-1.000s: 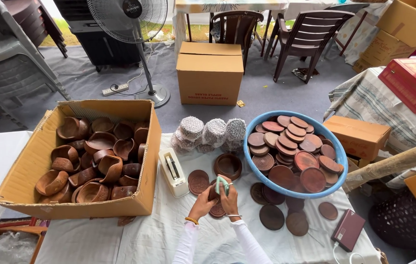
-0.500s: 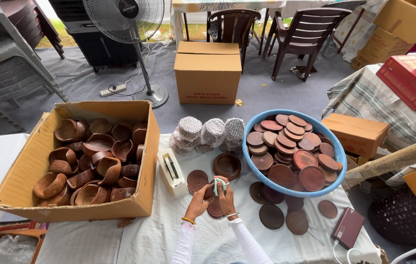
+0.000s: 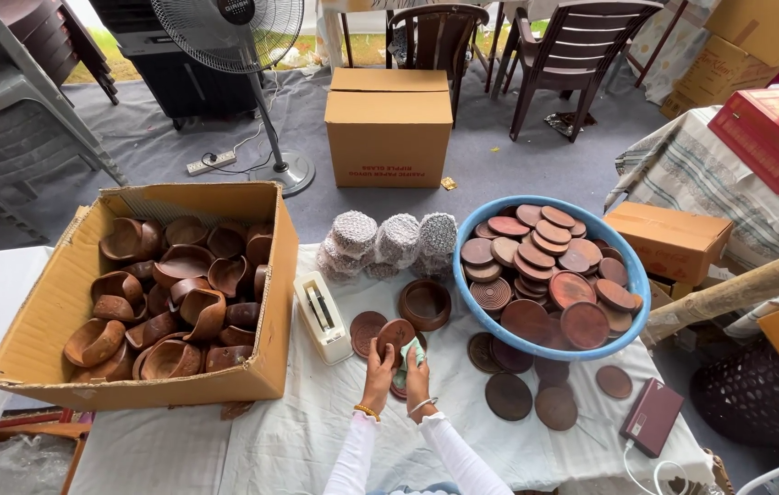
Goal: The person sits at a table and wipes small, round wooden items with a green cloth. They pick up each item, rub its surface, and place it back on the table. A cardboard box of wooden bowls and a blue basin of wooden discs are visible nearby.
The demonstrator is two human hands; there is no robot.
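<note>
My left hand (image 3: 378, 372) grips a round brown clay lid (image 3: 396, 335), held tilted just above the white tablecloth (image 3: 289, 431). My right hand (image 3: 418, 378) presses a small pale green cloth (image 3: 411, 352) against that lid. A brown clay bowl (image 3: 424, 303) stands just beyond my hands. Two more flat lids (image 3: 366, 328) lie on the cloth to the left of the held one.
A cardboard box (image 3: 60, 302) of brown clay bowls sits at left. A blue basin (image 3: 550, 346) heaped with lids sits at right, with loose lids (image 3: 508, 395) in front. A white tape dispenser (image 3: 320, 315), netted bundles (image 3: 396, 241), a dark red wallet (image 3: 652, 416), a fan (image 3: 229, 32) and chairs are around.
Both hands stay on the lid and cloth in the same spot; the lid is raised slightly higher than before. Nothing else has moved.
</note>
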